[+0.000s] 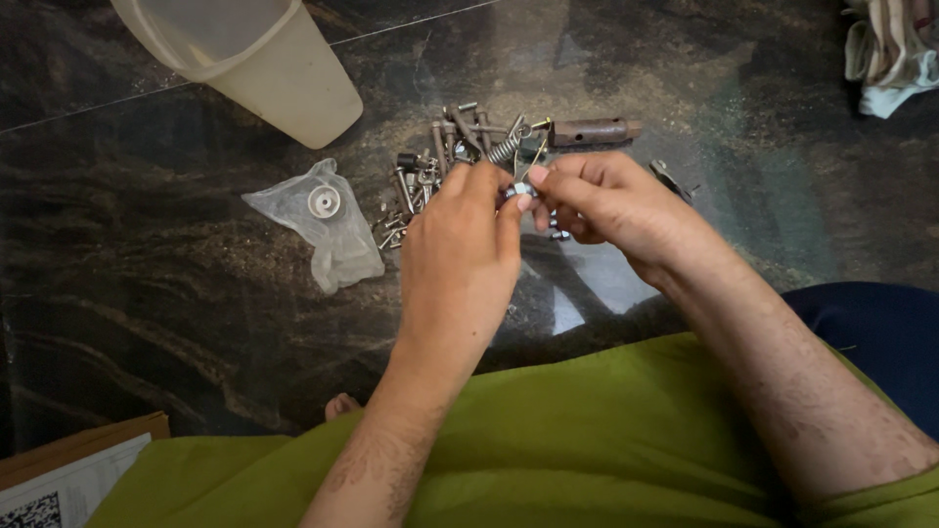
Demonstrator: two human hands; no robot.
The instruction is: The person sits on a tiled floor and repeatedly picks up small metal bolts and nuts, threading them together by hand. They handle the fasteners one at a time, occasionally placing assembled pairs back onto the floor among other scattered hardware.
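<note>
Both hands meet just in front of the pile of bolts and screws (pixel 440 161) lying on the dark marbled floor (pixel 147 284). The left hand (pixel 460 244) is raised with its back to the camera, fingers curled inward and thumb tip pressed against a small silvery metal nut (pixel 518 190), which sits at the near edge of the pile. The right hand (pixel 606 200) comes in from the opposite side, its thumb and forefinger pinched tight on the same nut, the remaining fingers folded loosely beneath. The two hands touch at the fingertips around this piece; whether a bolt shank is attached to it cannot be told, since the fingers cover it. In the pile itself, a coil spring (pixel 502 149) and several long bolts lie mixed together, and a rusty brown metal bar (pixel 595 130) rests at the pile's far right edge. A further small metal part (pixel 670 179) lies on the floor just right of the pile, beyond the right hand. Left of the pile lies a crumpled clear plastic bag (pixel 328 230) with a round white piece inside. Farther left and beyond the pile, a translucent plastic jug (pixel 254 54) lies tipped over. Well to the right of the pile, a bundle of cloth (pixel 890 54) sits at the frame's corner. The person's green garment (pixel 587 440) fills the near foreground.
</note>
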